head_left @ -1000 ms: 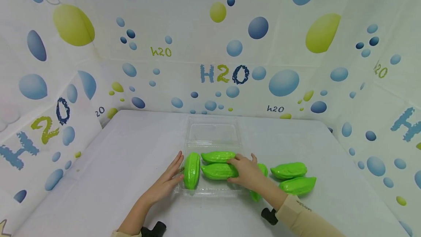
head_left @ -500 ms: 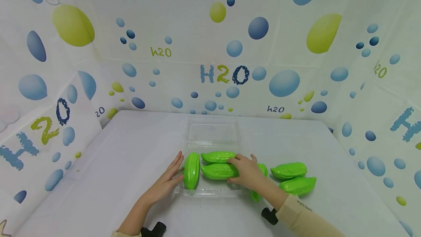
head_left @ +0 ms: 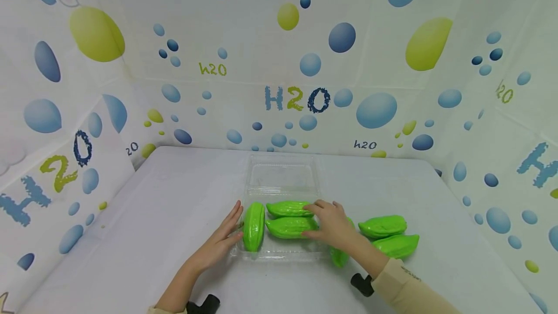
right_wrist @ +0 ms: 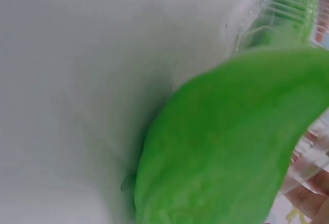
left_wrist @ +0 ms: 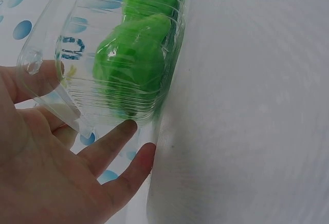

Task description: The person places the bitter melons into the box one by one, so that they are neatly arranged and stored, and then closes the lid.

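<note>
A clear plastic clamshell box [head_left: 287, 247] stands in the head view with its lid laid back. In it, one glossy green elongated piece with ridges [head_left: 254, 227] stands lengthwise at the left. Beside it two similar green pieces [head_left: 289, 227] lie crosswise, one behind the other. My left hand [head_left: 220, 239] rests against the box's left wall, fingers extended; the left wrist view shows the fingertips [left_wrist: 131, 126] at the ribbed wall. My right hand [head_left: 333, 222] is over the right ends of the crosswise pieces, fingers spread and loosely bent. Its fingertips are mostly hidden in the right wrist view.
A green piece [head_left: 339, 257] lies partly under my right forearm, right of the box, and fills much of the right wrist view. Two more green pieces [head_left: 383, 227] lie further right on the white table [head_left: 174, 197]. The lid [head_left: 283, 178] extends behind the box.
My right hand has loosened from the crosswise pieces and shifted slightly right and up, its fingers spreading. The pieces and my left hand stay in place.
</note>
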Demonstrator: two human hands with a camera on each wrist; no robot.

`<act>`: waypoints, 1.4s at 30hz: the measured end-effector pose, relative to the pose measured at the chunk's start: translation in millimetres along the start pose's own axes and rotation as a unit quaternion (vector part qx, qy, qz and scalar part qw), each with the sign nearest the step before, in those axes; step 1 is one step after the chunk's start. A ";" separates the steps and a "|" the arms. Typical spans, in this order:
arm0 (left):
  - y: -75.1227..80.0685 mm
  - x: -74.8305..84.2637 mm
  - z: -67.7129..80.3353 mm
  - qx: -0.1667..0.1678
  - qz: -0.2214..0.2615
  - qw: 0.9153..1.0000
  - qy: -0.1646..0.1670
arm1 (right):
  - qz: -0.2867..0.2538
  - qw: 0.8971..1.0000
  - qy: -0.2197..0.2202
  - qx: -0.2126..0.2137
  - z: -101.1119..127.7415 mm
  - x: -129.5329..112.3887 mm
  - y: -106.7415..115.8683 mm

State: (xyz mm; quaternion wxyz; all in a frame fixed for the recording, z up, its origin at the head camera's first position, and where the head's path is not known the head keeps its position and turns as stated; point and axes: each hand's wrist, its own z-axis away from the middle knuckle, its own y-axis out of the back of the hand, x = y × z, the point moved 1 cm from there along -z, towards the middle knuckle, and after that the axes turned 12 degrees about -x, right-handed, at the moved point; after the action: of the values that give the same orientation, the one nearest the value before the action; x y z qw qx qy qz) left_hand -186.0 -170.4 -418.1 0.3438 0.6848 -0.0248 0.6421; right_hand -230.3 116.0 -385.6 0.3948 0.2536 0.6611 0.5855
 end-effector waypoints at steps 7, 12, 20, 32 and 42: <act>-0.3 -2.8 -1.5 0.005 -0.007 1.000 0.005 | -0.017 1.000 -0.004 0.011 6.2 3.4 9.4; -0.4 -1.4 -0.6 0.004 -0.003 1.000 0.002 | -0.041 0.999 0.010 0.032 9.9 6.9 16.6; 0.2 0.1 -0.3 0.003 -0.001 1.000 -0.001 | -0.069 0.996 0.015 0.053 13.5 12.7 29.0; 0.1 -1.8 -0.4 0.001 -0.005 1.000 -0.001 | -0.064 0.996 0.011 0.063 22.8 18.7 44.0; 0.6 -4.2 -0.4 0.006 -0.004 1.000 0.007 | -0.072 0.994 0.010 0.077 30.2 27.2 58.2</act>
State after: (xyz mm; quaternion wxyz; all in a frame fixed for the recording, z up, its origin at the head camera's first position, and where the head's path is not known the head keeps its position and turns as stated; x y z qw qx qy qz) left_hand -187.4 -172.4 -421.7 0.3427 0.6826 -0.0160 0.6452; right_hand -228.2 165.8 -335.1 0.4083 0.2293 0.7248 0.5053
